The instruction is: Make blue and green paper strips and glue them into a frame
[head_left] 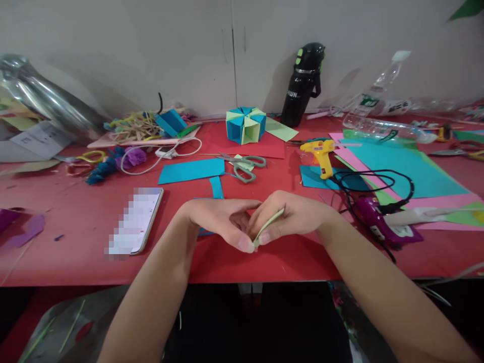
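Both hands meet above the front part of the red table. My left hand (229,218) pinches the lower end of a pale green strip of paper (270,222) between thumb and fingers. My right hand (289,217) grips the same strip, its thumb pressed along it; the strip curves up past the thumb. Fingers hide much of the paper. Just behind the left hand lie blue paper pieces (217,187), partly covered by it. Farther back are grey-handled scissors (245,165) and a blue paper sheet (191,171). A blue and pale green folded paper shape (245,126) stands behind them.
A phone (138,219) lies at left. At right are a yellow glue gun (318,155), a purple glue gun (372,219) with a looping black cord, and coloured sheets (419,169). Along the wall stand a black bottle (302,85) and a steel flask (53,98).
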{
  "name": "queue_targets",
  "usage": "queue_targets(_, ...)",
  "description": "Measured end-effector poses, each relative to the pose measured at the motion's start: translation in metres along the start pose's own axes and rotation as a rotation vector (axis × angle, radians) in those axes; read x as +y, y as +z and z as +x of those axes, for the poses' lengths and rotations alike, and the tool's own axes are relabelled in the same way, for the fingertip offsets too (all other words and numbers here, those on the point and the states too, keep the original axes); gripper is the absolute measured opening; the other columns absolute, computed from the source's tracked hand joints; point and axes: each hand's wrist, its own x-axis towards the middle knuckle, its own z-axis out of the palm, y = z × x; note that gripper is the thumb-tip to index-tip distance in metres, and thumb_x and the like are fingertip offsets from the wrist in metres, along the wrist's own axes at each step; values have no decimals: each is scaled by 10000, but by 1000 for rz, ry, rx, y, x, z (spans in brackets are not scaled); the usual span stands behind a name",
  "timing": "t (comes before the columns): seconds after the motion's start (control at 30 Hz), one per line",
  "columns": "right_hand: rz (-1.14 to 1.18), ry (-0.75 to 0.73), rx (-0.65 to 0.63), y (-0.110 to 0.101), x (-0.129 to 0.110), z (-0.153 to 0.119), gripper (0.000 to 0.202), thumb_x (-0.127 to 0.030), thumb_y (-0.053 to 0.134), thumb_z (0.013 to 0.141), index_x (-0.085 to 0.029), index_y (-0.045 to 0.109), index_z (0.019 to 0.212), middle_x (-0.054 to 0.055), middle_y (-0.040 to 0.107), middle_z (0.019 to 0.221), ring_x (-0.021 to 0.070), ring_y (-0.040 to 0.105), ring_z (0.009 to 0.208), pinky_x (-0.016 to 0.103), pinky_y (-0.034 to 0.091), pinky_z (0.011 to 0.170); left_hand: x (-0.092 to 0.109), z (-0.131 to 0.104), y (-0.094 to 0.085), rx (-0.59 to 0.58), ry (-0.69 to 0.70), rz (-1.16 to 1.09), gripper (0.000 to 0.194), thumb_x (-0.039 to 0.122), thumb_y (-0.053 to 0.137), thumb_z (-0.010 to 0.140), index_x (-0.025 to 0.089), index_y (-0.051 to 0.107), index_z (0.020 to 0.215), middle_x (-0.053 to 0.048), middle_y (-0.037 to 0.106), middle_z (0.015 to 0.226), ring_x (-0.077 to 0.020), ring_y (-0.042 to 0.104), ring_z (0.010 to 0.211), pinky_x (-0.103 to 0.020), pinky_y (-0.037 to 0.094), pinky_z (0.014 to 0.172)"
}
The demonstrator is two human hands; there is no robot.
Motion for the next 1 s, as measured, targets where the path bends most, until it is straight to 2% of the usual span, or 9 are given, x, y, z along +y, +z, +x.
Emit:
queue_targets(0.1, 10, 39, -18, 1, 2, 1, 226, -304, 780, 876, -153, 818, 1040, 107, 807, 998, 204, 751, 944, 340, 589, 907, 2, 1, 1, 7, -35, -12, 765, 424, 901, 619, 200, 547, 1259, -97, 727, 1078, -300, 718, 998, -430, 589, 845)
queue_targets(0.2, 19, 56, -15, 2, 4, 2, 216, -303, 796, 859, -153, 823, 1011, 104, 805, 964, 203, 751, 912, 347, 599, 887, 3, 1, 2, 7, -25, 2, 706, 432, 885, 641, 190, 569, 1224, -102, 729, 1064, -306, 720, 992, -441, 593, 847)
queue_targets(0.43, -28, -34, 108, 4, 2, 2, 204, -313, 815, 839, -155, 825, 967, 83, 801, 874, 179, 742, 801, 316, 621, 787, -2, -1, -2, 20, 62, 6, 721, 528, 839, 703, 191, 550, 1272, -122, 726, 1088, -310, 717, 1022, -445, 590, 863)
queue_targets(0.63, -15, -82, 171, 3, -3, 2, 127, -250, 803, 848, -152, 824, 927, 69, 794, 801, 173, 749, 762, 298, 627, 736, -9, -2, -6, 21, 126, -79, 699, 506, 809, 743, 180, 527, 1293, -143, 707, 1160, -311, 690, 1093, -468, 561, 952)
queue_targets(0.83, 21, -23, 179, 4, -7, 1, 144, -284, 792, 860, -160, 823, 927, 75, 812, 854, 208, 783, 834, 330, 649, 780, -15, -2, -11, -2, 100, -91, 768, 493, 787, 769, 189, 464, 1396, -128, 714, 1140, -316, 703, 1078, -489, 543, 983)
queue_targets(1.0, -5, -55, 223, 3, -9, 0, 158, -301, 795, 857, -175, 827, 947, 67, 819, 864, 214, 791, 840, 342, 652, 814, -17, -4, -14, 18, 106, -67, 741, 529, 760, 787, 199, 484, 1392, -122, 716, 1137, -311, 708, 1055, -473, 547, 967)
